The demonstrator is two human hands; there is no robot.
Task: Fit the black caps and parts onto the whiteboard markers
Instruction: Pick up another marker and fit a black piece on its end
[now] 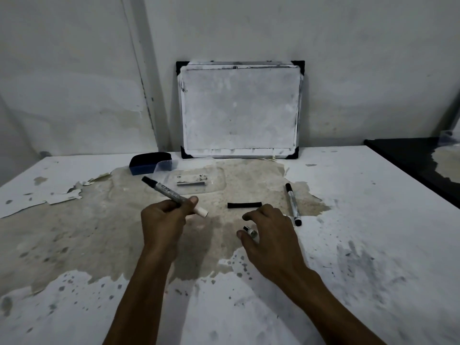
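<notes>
Here, just left of frame centre, the left hand (165,217) is closed around a grey marker (174,196), fingers wrapped over its barrel and the thumb pressed near the lower end. The marker slants from a black cap at its upper left end to a bare white end at lower right, clear of the table (373,220).

Right of centre, the right hand (270,235) hovers palm down with thumb and fingers narrowly parted around a small black-and-grey part (249,230); whether they touch it cannot be told.

Just above this hand, a black cap (244,204) lies flat and crosswise on the worn patch of the table. Further right, a second marker (293,204) lies nearly lengthwise, black at both ends.

Above the left hand sits a clear plastic packet (194,181), and at its upper left a dark blue eraser (149,162). At upper centre, a smudged whiteboard (240,109) with black corners leans against the wall (74,70).
</notes>
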